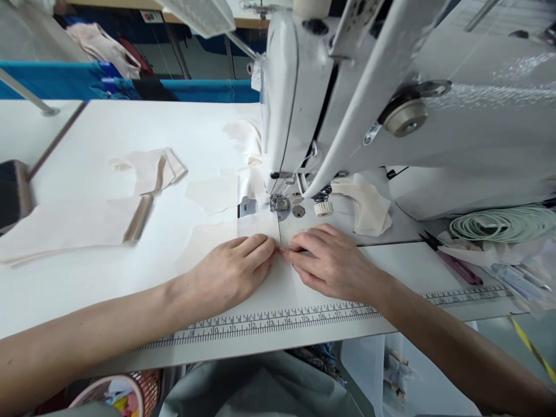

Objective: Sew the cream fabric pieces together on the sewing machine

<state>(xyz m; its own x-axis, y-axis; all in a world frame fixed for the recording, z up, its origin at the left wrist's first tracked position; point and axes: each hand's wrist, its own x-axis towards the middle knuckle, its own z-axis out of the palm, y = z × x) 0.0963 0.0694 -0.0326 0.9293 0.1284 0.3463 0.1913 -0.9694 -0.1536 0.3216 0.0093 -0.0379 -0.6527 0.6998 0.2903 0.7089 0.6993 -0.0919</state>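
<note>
Both hands meet at a thin white fabric piece [258, 225] just in front of the sewing machine's presser foot [278, 202]. My left hand [237, 266] lies on the fabric with its fingers together, pinching near its right edge. Close beside it, my right hand [332, 260] has its fingers curled, thumb and forefinger pressed together at the same edge. The fabric reaches from the fingertips to the needle area. The sewing machine [299, 98] stands right behind the hands.
Pale cut fabric stacks [78, 226] lie at the left, a cream scrap [367, 205] right of the needle. Snips [460, 266] and a coil of pale green cord [504, 223] are at the right. A printed ruler [278, 321] runs along the table's front edge.
</note>
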